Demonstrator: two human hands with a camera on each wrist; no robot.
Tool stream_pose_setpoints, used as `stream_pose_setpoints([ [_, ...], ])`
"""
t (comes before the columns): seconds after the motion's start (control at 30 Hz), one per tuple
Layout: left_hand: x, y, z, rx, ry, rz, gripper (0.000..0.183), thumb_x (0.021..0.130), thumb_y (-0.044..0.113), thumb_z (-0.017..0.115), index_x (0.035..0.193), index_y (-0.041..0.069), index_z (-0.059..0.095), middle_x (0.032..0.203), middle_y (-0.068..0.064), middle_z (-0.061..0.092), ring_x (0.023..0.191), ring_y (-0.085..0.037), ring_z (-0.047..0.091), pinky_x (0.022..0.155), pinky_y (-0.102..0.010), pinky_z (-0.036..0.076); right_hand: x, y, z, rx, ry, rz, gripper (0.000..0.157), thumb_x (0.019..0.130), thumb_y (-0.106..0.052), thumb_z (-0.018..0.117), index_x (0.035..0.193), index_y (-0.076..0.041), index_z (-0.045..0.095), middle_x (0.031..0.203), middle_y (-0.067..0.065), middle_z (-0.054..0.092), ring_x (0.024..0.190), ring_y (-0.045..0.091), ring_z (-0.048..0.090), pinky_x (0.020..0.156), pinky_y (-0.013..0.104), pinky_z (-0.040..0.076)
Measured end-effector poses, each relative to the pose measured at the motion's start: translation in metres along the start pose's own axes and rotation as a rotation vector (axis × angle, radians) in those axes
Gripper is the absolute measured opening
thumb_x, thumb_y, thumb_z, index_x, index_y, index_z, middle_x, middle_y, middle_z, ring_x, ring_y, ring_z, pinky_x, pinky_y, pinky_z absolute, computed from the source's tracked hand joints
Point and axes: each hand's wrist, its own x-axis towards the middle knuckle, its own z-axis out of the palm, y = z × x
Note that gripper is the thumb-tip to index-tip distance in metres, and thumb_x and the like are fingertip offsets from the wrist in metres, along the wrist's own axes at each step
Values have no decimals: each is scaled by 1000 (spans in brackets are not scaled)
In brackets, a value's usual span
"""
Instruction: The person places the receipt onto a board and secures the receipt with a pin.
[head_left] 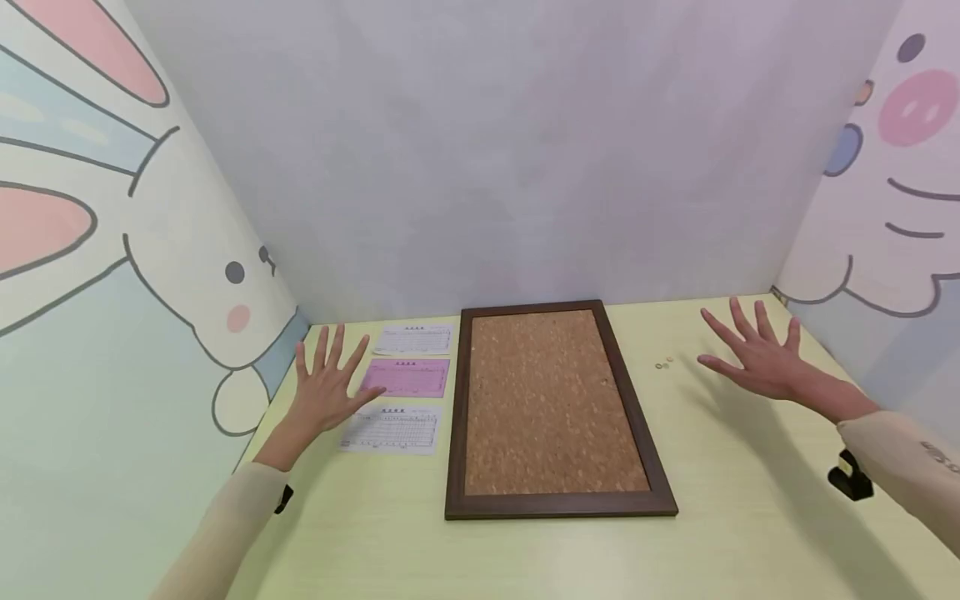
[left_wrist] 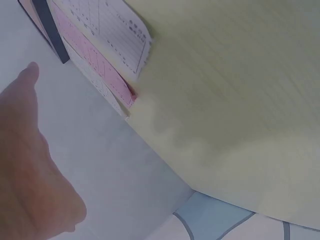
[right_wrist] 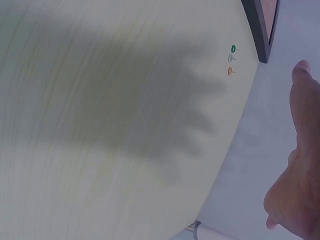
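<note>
My left hand [head_left: 327, 396] is raised with its fingers spread, over the left side of the table and holding nothing. Nearest to it lie three printed paper slips in a column: a white slip [head_left: 414, 339] at the back, a pink slip [head_left: 408, 377] in the middle and a white slip [head_left: 397, 432] in front. A cork board [head_left: 551, 400] in a dark brown frame lies flat at the centre. My right hand [head_left: 765, 362], fingers also spread and empty, hovers at the right. Beside it are three thumbtacks, a green one [right_wrist: 233, 49], a pale one [right_wrist: 230, 58] and an orange one [right_wrist: 230, 71].
The pale yellow wood-grain table [head_left: 555, 567] meets a plain grey wall [head_left: 510, 167] at the back. Side walls stand close on both sides, with a cartoon rabbit [head_left: 187, 275] on the left and another cartoon animal [head_left: 862, 208] on the right.
</note>
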Motion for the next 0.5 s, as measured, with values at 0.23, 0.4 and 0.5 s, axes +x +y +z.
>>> stream_pose_setpoints([
  [0.23, 0, 6, 3, -100, -38, 12, 93, 92, 59, 62, 165, 24, 16, 171, -23, -1, 157, -45, -4, 119, -70, -7, 1, 1, 1, 88, -29, 16, 88, 103, -53, 50, 164, -29, -8, 165, 26, -22, 146, 60, -23, 100, 85, -19],
  [0.4, 1, 9, 6, -213, -34, 34, 89, 94, 53, 62, 165, 21, 18, 171, -23, 2, 157, -46, -3, 119, -72, -5, 4, -1, 4, 170, -44, 11, 94, 102, -50, 52, 163, -26, -14, 165, 27, -23, 146, 62, -19, 101, 85, -18],
  [0.5, 1, 10, 8, -250, -24, 44, 88, 94, 49, 64, 165, 20, 19, 171, -23, 5, 157, -46, 0, 119, -72, -2, 8, -4, 7, 208, -50, 1, 95, 102, -49, 53, 163, -26, -17, 165, 28, -21, 147, 62, -17, 102, 85, -16],
])
